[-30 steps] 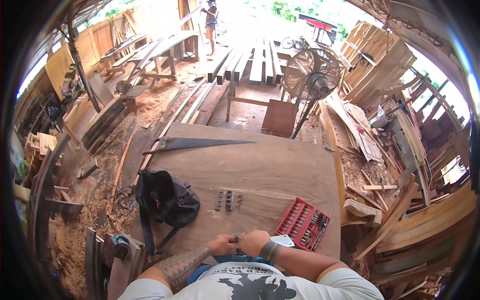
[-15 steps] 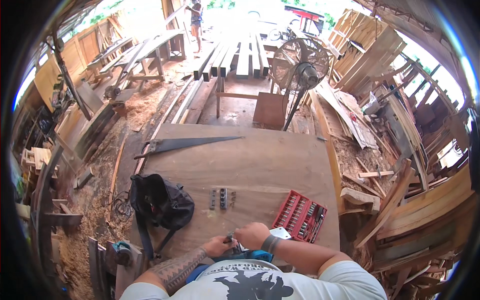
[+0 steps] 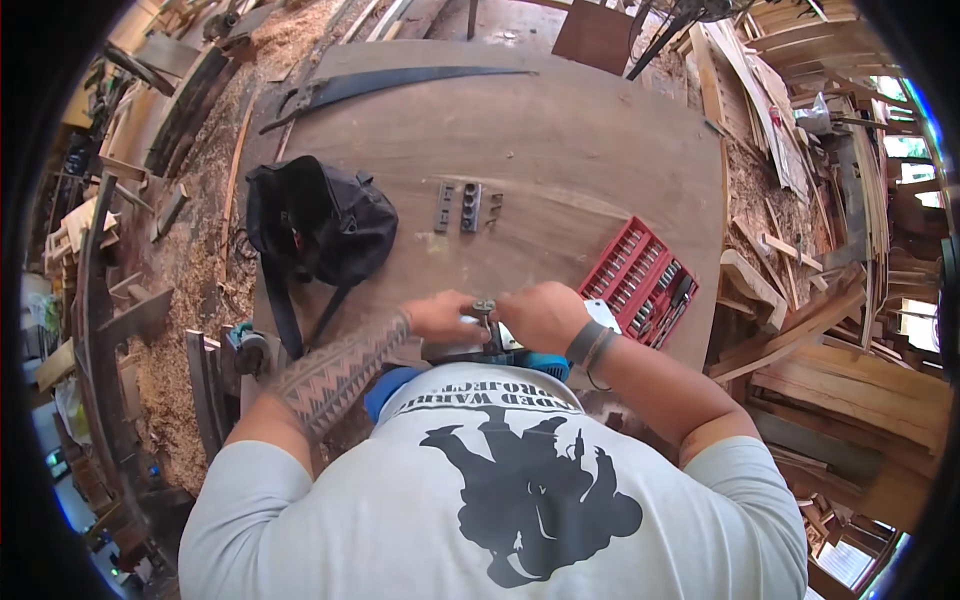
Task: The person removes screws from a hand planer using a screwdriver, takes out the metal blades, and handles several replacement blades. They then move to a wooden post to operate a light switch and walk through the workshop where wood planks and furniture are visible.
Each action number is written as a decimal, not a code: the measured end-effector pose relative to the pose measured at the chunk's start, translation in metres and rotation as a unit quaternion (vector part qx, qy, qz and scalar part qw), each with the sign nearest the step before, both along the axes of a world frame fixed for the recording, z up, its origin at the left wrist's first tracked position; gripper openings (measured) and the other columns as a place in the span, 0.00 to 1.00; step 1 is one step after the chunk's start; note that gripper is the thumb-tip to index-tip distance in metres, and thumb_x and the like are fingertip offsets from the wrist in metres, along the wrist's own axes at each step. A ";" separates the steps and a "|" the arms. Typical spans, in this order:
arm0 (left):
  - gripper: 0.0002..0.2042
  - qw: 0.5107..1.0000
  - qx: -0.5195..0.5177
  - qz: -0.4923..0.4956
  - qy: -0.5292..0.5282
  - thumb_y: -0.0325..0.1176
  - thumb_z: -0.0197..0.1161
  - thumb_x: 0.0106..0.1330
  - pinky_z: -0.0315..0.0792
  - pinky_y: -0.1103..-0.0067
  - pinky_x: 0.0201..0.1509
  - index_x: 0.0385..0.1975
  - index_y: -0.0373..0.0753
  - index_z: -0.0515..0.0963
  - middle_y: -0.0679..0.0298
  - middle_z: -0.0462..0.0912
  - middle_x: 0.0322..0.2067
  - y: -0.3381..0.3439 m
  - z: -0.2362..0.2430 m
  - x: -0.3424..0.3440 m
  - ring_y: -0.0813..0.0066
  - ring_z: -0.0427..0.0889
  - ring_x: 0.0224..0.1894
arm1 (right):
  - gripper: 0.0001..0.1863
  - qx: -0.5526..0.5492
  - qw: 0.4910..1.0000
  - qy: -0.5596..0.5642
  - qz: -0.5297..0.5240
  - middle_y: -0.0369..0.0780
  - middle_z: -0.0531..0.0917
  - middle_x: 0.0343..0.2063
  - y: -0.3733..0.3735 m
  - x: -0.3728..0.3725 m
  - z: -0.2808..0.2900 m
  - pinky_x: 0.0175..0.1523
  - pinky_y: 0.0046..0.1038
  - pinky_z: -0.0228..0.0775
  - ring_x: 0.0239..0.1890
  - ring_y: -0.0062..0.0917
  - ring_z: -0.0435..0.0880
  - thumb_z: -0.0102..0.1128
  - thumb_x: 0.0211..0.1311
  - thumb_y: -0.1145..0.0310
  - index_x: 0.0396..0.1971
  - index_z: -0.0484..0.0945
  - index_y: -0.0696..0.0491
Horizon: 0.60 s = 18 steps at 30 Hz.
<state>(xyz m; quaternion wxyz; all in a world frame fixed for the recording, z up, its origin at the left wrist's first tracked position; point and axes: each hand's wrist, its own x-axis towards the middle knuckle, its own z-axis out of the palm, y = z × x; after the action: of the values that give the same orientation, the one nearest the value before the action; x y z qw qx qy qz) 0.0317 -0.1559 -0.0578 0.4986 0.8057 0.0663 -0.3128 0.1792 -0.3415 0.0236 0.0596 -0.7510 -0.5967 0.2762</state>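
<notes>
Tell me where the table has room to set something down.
Widest: tabletop between the saw and the red case. Smaller: between the small parts and that case. Crowded: near edge around left hand and right hand, and the left, under the black bag.

I count one counter (image 3: 600, 150), and I take it as the clock face. It carries one handsaw (image 3: 400, 86) at eleven o'clock, one black bag (image 3: 352, 235) at nine and one red case (image 3: 648, 290) at four. Near the centre there are two dark metal blocks (image 3: 470, 210) and two small brown pieces (image 3: 495, 200). At six there are two hands (image 3: 547, 318).
</notes>
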 end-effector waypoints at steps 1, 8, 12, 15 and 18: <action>0.23 0.991 -0.126 0.044 -0.001 0.42 0.69 0.69 0.74 0.71 0.63 0.61 0.41 0.81 0.58 0.87 0.52 0.004 -0.009 0.003 0.71 0.83 0.55 | 0.12 -0.003 1.000 0.003 0.002 0.47 0.88 0.26 0.001 -0.001 -0.003 0.36 0.49 0.80 0.31 0.46 0.89 0.58 0.67 0.57 0.34 0.85 0.49; 0.20 0.994 -0.080 -0.068 0.029 0.36 0.73 0.60 0.77 0.70 0.55 0.52 0.38 0.83 0.60 0.89 0.45 -0.004 0.017 0.058 0.67 0.87 0.49 | 0.11 0.000 0.999 0.009 0.038 0.46 0.87 0.28 0.002 0.009 -0.005 0.38 0.49 0.78 0.32 0.47 0.87 0.57 0.67 0.58 0.35 0.83 0.48; 0.12 0.994 0.061 -0.067 -0.065 0.39 0.72 0.58 0.80 0.63 0.48 0.40 0.43 0.87 0.52 0.90 0.38 -0.028 0.008 0.045 0.52 0.88 0.42 | 0.09 -0.011 0.999 0.031 0.010 0.44 0.88 0.28 -0.003 0.012 -0.009 0.37 0.48 0.80 0.33 0.46 0.89 0.62 0.59 0.61 0.35 0.86 0.47; 0.09 0.988 0.056 0.048 -0.136 0.37 0.69 0.62 0.80 0.61 0.46 0.38 0.41 0.87 0.49 0.89 0.37 -0.039 -0.015 0.027 0.49 0.88 0.40 | 0.08 0.007 1.000 0.006 0.029 0.43 0.88 0.28 -0.003 0.014 -0.009 0.37 0.47 0.80 0.33 0.45 0.89 0.63 0.57 0.61 0.33 0.86 0.46; 0.09 0.964 0.074 0.083 -0.243 0.35 0.67 0.64 0.79 0.62 0.43 0.39 0.40 0.87 0.52 0.90 0.39 -0.036 -0.111 -0.020 0.56 0.89 0.38 | 0.08 0.020 0.995 0.006 0.099 0.44 0.89 0.29 0.009 0.013 0.002 0.37 0.48 0.80 0.34 0.46 0.89 0.61 0.58 0.61 0.34 0.86 0.46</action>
<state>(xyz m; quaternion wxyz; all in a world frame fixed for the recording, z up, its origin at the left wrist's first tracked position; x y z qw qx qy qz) 0.0120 -0.1914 -0.1685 0.4625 0.8841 0.0324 -0.0593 0.1922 -0.3324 0.0252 0.0504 -0.6850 -0.6733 0.2738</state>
